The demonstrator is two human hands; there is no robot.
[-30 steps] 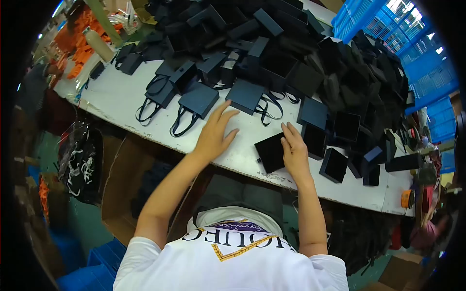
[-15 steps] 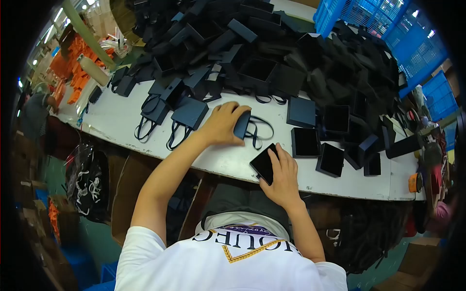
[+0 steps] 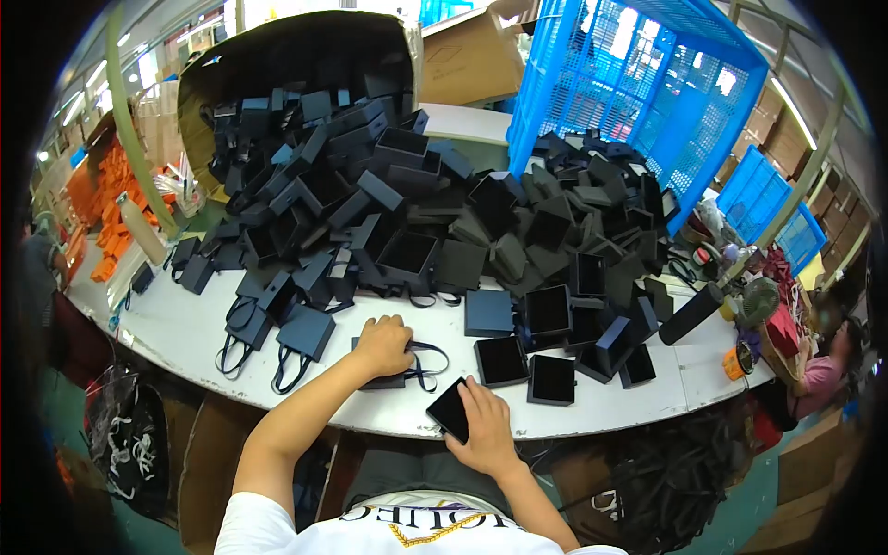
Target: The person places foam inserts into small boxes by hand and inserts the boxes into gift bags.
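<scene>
My left hand lies closed over a dark blue ribbon-handled bag, covering most of it; its ribbon loops stick out to the right. Near the table's front edge, my right hand grips the right side of a small black open box, thumb below and fingers on top. Two more open black boxes sit to the right of it. Another blue bag with ribbon handles rests left of my left hand.
A large heap of dark boxes covers the back of the white table. Behind it stand a big carton and a blue crate. An orange tape roll is at the right, a bottle at the left. A person is far right.
The view has tilted up, showing more of the heap and crate. My left hand has come down onto the blue bag and closed over it. My right hand remains at the black box.
</scene>
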